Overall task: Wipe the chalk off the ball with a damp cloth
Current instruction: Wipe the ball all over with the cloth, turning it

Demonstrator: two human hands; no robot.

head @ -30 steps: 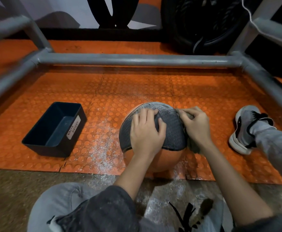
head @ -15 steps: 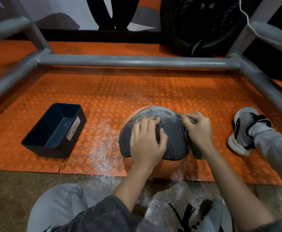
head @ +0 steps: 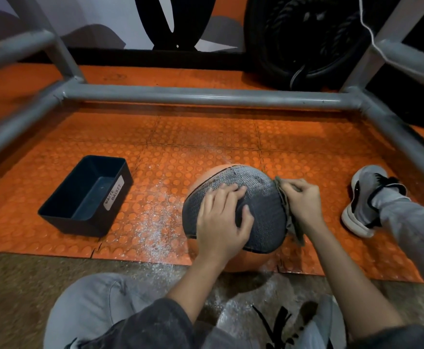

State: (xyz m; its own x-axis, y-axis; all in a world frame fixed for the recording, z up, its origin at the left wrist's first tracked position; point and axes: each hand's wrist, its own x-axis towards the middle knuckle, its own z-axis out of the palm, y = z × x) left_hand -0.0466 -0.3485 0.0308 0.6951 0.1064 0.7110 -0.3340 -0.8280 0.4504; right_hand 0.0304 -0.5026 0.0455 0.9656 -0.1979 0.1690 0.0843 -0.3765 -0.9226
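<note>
Plainly, the ball (head: 263, 217), orange with a grey, woven-looking panel, sits on the studded orange floor mat (head: 206, 137) directly under the left hand (head: 221, 222). That hand lies spread over the crown with its fingers laid flat on the grey panel. It grips nothing and only presses down to steady the ball. Just beside it, on the ball's other flank, the right hand (head: 304, 200) has its fingers bunched round a grey-green cloth (head: 287, 212) and holds it against the panel's edge. The cloth's tail hangs below that hand.

The ball looks dense and firm, of the medicine-ball sort, so it is probably heavy. Being round, it would likely roll away from a sideways stroke, so a flat palm on top seems the sound hold. The textured panel may trap chalk in its weave and need firmer rubbing than the smooth orange skin, which could turn slick when damp. The cloth is limp — better kept wadded in the fingers.

Out past the left hand, white chalk dust (head: 155, 222) speckles the mat, and farther that way stands a dark waste basket (head: 85, 197).
</note>
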